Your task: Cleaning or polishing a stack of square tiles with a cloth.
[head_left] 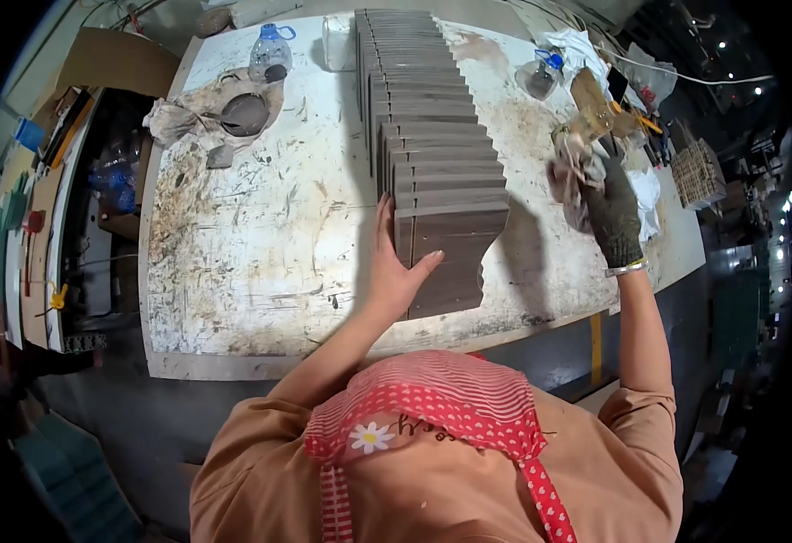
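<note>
A long row of grey-brown wood-grain panels (450, 244), each with one wavy edge, stands packed face to face from the table's near edge to its far side. My bare left hand (398, 264) lies against the nearest panels, its fingers stretched along their left edges and the thumb spread over the front face. To the right, my right hand (616, 213) in a dark glove is closed on a stained rag (578, 176). Just beyond the rag is a clear container with amber contents (592, 122); whether my hand touches it, I cannot tell.
The worn white table (260, 281) carries a dark bowl (245, 115) on a cloth and a blue-capped bottle (272, 52) at far left. Another blue-capped bottle (540, 74) lies far right, near tools and a woven basket (697, 174). A cluttered shelf (61, 199) flanks the left side.
</note>
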Demonstrator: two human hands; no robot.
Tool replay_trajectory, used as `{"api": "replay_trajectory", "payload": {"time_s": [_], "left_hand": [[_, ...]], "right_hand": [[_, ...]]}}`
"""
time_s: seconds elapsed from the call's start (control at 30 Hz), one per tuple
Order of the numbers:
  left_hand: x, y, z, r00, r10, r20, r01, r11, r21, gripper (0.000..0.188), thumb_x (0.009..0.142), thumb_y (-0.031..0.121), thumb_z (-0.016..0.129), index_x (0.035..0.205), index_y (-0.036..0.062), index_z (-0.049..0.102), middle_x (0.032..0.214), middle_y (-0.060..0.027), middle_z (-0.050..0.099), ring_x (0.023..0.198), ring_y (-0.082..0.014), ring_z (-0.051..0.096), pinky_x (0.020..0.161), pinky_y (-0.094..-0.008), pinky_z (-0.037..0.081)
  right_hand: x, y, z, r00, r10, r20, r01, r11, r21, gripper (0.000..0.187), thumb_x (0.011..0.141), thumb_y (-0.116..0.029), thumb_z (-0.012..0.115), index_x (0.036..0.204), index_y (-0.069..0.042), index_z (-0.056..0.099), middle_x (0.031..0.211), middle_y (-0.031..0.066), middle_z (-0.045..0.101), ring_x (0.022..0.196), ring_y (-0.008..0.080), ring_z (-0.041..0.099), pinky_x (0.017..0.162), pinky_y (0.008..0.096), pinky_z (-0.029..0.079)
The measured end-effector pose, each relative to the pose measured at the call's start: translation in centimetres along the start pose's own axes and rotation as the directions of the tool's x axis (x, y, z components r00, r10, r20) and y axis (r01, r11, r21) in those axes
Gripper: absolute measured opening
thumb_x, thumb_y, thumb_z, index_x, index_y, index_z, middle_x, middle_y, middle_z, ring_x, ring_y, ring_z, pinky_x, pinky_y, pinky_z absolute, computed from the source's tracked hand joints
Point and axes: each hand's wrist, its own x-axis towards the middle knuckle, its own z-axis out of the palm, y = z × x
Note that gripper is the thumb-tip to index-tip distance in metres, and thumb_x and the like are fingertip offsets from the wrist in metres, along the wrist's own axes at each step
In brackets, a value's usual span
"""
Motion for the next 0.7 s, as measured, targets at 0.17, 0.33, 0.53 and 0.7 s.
{"api": "replay_trajectory", "payload": {"time_s": [0.17, 0.33, 0.53, 0.7], "left_hand": [[-0.6, -0.3, 0.1, 0.998, -0.063, 0.03, 0.066, 0.991, -0.118, 0.087, 0.08, 0.017, 0.071, 0.147, -0.0013, 0.018, 0.143, -0.0191, 0.036, 0.133, -0.0274, 0.037, 0.111, -0.0386, 0.03], [-2.6, -11.3, 3.6, 0.97, 0.223, 0.101, -0.237, 0.957, 0.165, 0.065, 0.087, 0.022, 0.066, 0.141, 0.0034, 0.035, 0.136, -0.0182, 0.046, 0.13, -0.0287, 0.041, 0.109, -0.0385, 0.033], [-0.3, 0.3, -0.2, 0.988, -0.139, 0.072, 0.15, 0.973, -0.174, 0.09, 0.075, 0.014, 0.077, 0.144, -0.0029, 0.021, 0.14, -0.0189, 0.038, 0.127, -0.0297, 0.042, 0.106, -0.038, 0.034], [0.2, 0.3, -0.7, 0.996, -0.039, 0.084, 0.042, 0.998, -0.035, 0.1, 0.072, 0.025, 0.079, 0.146, -0.0017, 0.016, 0.152, -0.0242, 0.018, 0.14, -0.0374, 0.024, 0.114, -0.0447, 0.023]], "right_hand": [[0.2, -15.3, 8.6, 0.931, -0.255, 0.262, 0.312, 0.927, -0.207, 0.04, 0.08, -0.017, 0.06, 0.118, -0.004, 0.054, 0.116, 0.014, 0.053, 0.11, 0.0268, 0.052, 0.093, 0.0438, 0.041], [1.2, -24.4, 13.4, 0.748, -0.603, 0.279, 0.54, 0.796, 0.273, 0.03, 0.08, -0.018, 0.058, 0.108, -0.007, 0.061, 0.099, 0.0112, 0.059, 0.099, 0.0263, 0.057, 0.088, 0.0403, 0.044], [3.2, -11.2, 6.4, 0.814, -0.53, 0.238, 0.528, 0.846, 0.077, 0.039, 0.072, -0.016, 0.073, 0.11, -0.012, 0.064, 0.098, 0.0119, 0.06, 0.092, 0.0291, 0.058, 0.081, 0.041, 0.046], [4.0, -1.0, -1.3, 0.99, 0.07, 0.126, -0.085, 0.989, 0.12, 0.034, 0.083, -0.003, 0.063, 0.117, -0.004, 0.059, 0.102, 0.0135, 0.066, 0.093, 0.0238, 0.064, 0.08, 0.0344, 0.053]]}}
